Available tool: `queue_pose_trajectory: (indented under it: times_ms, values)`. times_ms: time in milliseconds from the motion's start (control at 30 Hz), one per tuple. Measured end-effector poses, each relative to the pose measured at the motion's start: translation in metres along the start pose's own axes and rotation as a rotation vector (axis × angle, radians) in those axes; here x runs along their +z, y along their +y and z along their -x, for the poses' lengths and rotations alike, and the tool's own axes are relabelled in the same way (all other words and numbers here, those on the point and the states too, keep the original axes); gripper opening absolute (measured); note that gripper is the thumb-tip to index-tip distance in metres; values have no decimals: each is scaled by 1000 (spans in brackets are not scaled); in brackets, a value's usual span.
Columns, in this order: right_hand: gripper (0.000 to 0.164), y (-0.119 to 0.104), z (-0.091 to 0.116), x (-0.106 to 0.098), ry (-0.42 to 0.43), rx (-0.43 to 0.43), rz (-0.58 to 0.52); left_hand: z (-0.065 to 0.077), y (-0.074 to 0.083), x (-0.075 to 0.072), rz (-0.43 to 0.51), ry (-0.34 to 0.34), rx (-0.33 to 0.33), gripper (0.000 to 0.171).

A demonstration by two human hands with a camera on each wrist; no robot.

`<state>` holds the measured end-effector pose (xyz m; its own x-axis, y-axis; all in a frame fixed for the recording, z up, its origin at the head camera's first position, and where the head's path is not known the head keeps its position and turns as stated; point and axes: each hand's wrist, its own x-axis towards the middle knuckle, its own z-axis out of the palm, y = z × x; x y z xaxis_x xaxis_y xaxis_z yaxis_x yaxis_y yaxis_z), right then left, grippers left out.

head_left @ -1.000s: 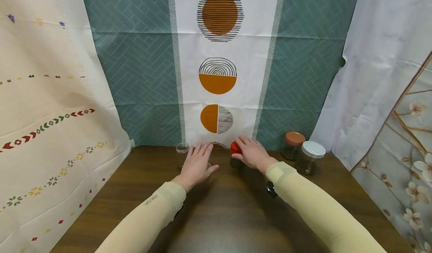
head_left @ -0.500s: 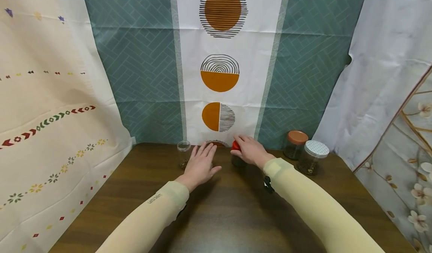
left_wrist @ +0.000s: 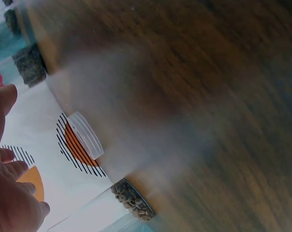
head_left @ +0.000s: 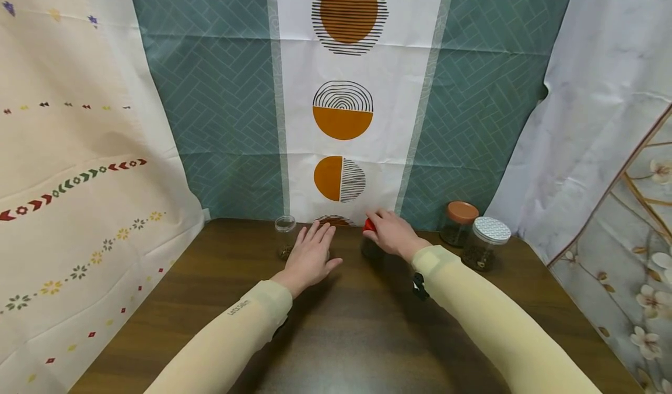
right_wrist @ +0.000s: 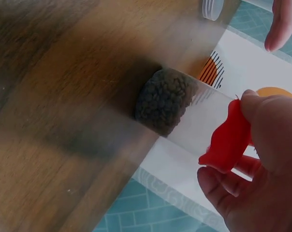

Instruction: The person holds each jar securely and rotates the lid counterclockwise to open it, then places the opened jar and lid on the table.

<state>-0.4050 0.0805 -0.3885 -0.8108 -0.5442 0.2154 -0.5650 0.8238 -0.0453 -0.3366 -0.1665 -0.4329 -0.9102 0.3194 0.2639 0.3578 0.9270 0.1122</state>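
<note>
bench (head_left: 336, 335), far side, centre: our right hand (head_left: 391, 234) grips a red lid (right_wrist: 228, 137), fingers and thumb bent round its edge, at the top of an upright clear jar (head_left: 371, 249) with dark beans (right_wrist: 165, 101) at the bottom. our left hand (head_left: 307, 260) is released, fingers straight and spread, holding nothing, just beside the left jar (head_left: 285, 239).

progress, by our judgement: under way. at far right the orange-capped jar (head_left: 454, 232) and the white-capped jar (head_left: 480, 253) have their lids on. a loose clear lid (left_wrist: 85, 135) lies on the bench between the two middle jars, so one closure looks undone; the red one seems in hand, unfinished.

hard to make out: whether the red lid is seated, lifting or turning. the palm hides most of it from above. the left jar's top is cut off in the left wrist view, and we cannot tell whether its mouth is covered.
</note>
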Motion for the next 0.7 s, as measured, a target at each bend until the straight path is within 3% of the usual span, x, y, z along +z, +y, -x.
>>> queue_pose_trajectory:
  times_ms: [367,700]
  values:
    - [65,4,10,-11,-87,19,-63,6,-2,-1,41,-41,-31,90]
    - [59,3,21,-18,-149,37,-128,9,0,-1,172,-48,-24,93]
